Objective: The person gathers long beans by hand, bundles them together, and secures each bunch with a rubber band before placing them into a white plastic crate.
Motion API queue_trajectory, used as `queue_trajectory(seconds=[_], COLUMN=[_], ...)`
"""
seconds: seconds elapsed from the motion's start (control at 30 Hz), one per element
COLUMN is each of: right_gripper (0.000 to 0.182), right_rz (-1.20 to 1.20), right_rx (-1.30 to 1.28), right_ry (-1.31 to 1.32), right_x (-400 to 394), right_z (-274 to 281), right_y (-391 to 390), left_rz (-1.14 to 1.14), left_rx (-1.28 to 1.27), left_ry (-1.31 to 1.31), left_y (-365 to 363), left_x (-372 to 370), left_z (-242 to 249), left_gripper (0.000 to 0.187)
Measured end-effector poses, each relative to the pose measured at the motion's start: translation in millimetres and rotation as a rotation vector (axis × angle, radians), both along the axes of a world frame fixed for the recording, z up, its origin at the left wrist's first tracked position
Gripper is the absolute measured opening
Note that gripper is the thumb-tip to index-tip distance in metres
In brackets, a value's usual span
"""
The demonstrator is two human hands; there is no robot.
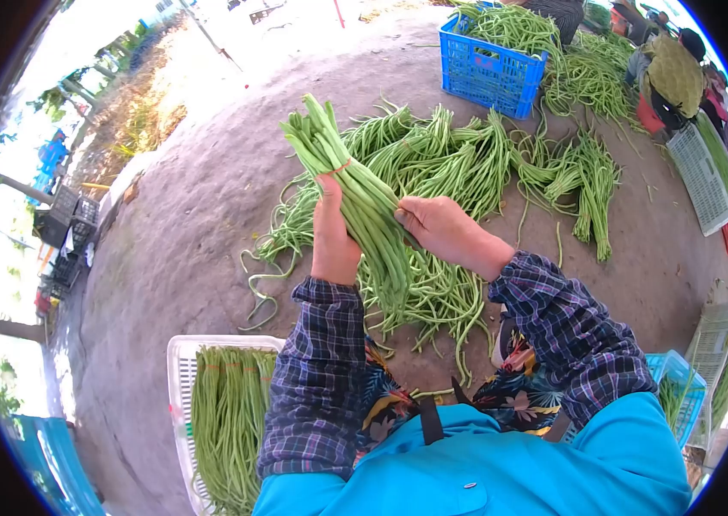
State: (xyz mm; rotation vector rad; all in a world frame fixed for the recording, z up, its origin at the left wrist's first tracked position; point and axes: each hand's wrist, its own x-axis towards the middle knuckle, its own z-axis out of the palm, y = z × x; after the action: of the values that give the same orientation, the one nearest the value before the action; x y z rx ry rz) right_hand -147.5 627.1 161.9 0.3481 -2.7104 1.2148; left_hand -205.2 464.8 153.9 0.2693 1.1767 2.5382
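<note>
My left hand is wrapped round a bundle of long green beans, held up and tilted in front of me. A thin red band circles the bundle near its upper end. At the bundle's right side my right hand is closed, thumb and fingers pinched together against the beans; whether it grips a bean or something else is hidden. Below and behind the bundle, loose long beans lie heaped on the bare ground.
A white crate of banded beans stands at my lower left. Further off is a blue crate heaped with beans. Another person is at the upper right, near a white crate. A light-blue basket sits at my right.
</note>
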Motion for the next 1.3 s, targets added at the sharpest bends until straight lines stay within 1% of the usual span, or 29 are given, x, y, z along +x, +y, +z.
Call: queue_trajectory(seconds=[0.03,0.07,0.1,0.13,0.17,0.23,0.3,0.37,0.4,0.47,0.5,0.57,0.6,0.67,0.7,0.77,0.8,0.87,0.9,0.97,1.0,1.07,1.1,1.17,1.2,1.3], right_gripper=[0.027,0.026,0.026,0.024,0.024,0.023,0.022,0.021,0.021,0.023,0.023,0.027,0.028,0.028,0.028,0.025,0.025,0.026,0.026,0.026,0.026,0.025,0.025,0.026,0.023,0.025], right_rz=[-0.004,0.015,0.034,0.051,0.047,0.036,0.038,0.019,0.012,0.12,0.102,0.096,0.102,0.056,0.059,0.188,0.18,0.144,0.14,-0.029,-0.031,-0.072,-0.07,-0.114,-0.14,-0.147], right_rx=[0.001,-0.125,-0.253,-0.158,-0.16,-0.335,-0.308,-0.253,-0.256,0.041,0.032,-0.581,-0.744,-1.058,-1.066,-1.413,-1.419,-1.268,-1.271,-0.686,-0.687,-0.312,-0.314,-0.162,-0.209,-0.271], right_ry=[-0.004,-0.128,-0.252,-0.264,-0.268,-0.297,-0.302,-0.269,-0.268,-0.23,-0.227,-0.54,-0.49,-0.476,-0.479,-0.322,-0.315,-0.248,-0.241,-0.377,-0.375,0.091,0.089,0.132,0.001,0.01], right_x=[5.6,11.1,14.9,18.4,22.0,31.1,32.9,39.0,44.6,59.6,66.3,76.0,73.4,65.4,63.9,67.0,69.4,66.5,64.0,60.1,57.6,51.5,50.4,49.0,50.3,47.0], right_z=[-1.8,-2.8,-3.6,-5.9,-8.1,-11.7,-20.8,-31.7,-41.5,-63.7,-69.6,-74.0,-63.4,-37.9,-24.6,-5.5,3.4,17.9,20.9,26.1,19.6,0.0,2.3,6.9,15.6,15.9], right_y=[1.7,2.8,3.7,7.6,9.7,13.7,23.0,30.2,34.8,46.9,48.9,57.8,65.9,79.2,80.4,84.3,82.4,69.7,60.7,42.6,35.5,22.5,20.1,14.3,10.6,4.9], left_rz=[-0.025,0.042,0.04,0.029,0.018,0.008,0.009,-0.017,-0.024,0.222,0.204,0.23,0.25,0.247,0.249,0.089,0.041,-0.019,-0.07,-0.104,-0.118,-0.157,-0.154,-0.159,-0.153,-0.118], left_rx=[0.013,-0.012,-0.014,0.002,0.018,0.02,0.022,0.017,0.014,-0.047,-0.056,0.147,0.158,0.139,0.131,0.121,0.118,0.082,0.052,0.037,0.033,0.053,0.052,-0.104,-0.132,-0.208], left_ry=[-0.004,0.026,0.021,0.024,0.03,0.007,-0.012,0.002,0.002,-0.129,-0.125,-0.023,-0.027,0.011,0.01,0.04,0.019,0.021,0.023,0.033,0.045,0.041,0.04,0.161,0.155,0.193], left_y=[1.0,5.5,6.4,6.4,7.5,10.4,14.9,20.2,22.4,26.1,17.4,-3.3,-4.5,-9.6,-9.6,1.7,7.3,14.9,15.9,17.4,19.8,22.4,23.1,21.8,21.6,17.2], left_x=[0.2,2.5,2.8,3.0,2.3,0.3,-2.0,-2.6,0.2,5.5,-0.8,-13.6,-13.1,-15.9,-15.2,-10.3,-3.5,9.2,12.8,15.8,20.0,26.3,26.0,24.6,27.8,25.6], left_z=[0.8,-0.5,-1.0,-2.0,-2.8,-4.7,-9.2,-16.2,-10.9,3.8,4.2,1.1,-2.4,-4.7,-5.7,-8.9,-4.6,3.2,4.9,5.1,7.2,10.2,8.9,2.1,5.6,4.6], left_gripper=[0.055,0.061,0.061,0.061,0.061,0.062,0.063,0.054,0.054,0.054,0.054,0.054,0.054,0.058,0.058,0.061,0.062,0.062,0.063,0.064,0.064,0.062,0.062,0.064,0.061,0.059])
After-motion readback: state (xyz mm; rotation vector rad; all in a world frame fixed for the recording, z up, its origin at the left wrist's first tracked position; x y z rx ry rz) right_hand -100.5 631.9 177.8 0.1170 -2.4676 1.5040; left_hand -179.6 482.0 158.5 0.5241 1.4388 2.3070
